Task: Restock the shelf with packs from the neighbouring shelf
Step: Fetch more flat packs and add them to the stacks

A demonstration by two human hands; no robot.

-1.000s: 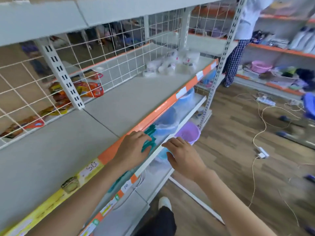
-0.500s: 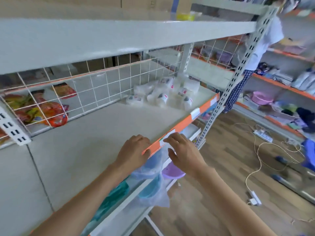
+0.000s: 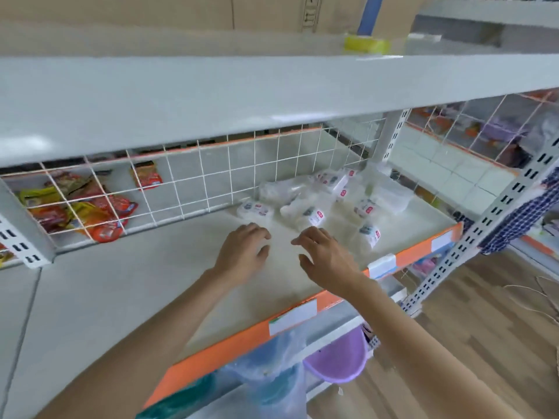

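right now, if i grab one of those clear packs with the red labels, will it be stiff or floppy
Probably floppy: the clear packs slump unevenly in a loose heap on the shelf. Their glossy film may be slippery. They look soft, so unlikely to roll.

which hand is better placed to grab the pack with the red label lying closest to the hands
Right. The right hand hovers open with its fingers just short of the pack; the left hand sits farther left.

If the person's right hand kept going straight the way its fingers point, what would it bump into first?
Probably the nearest white pack, lying just beyond the right hand on the shelf. The fingers look very close to it, though depth is hard to judge.
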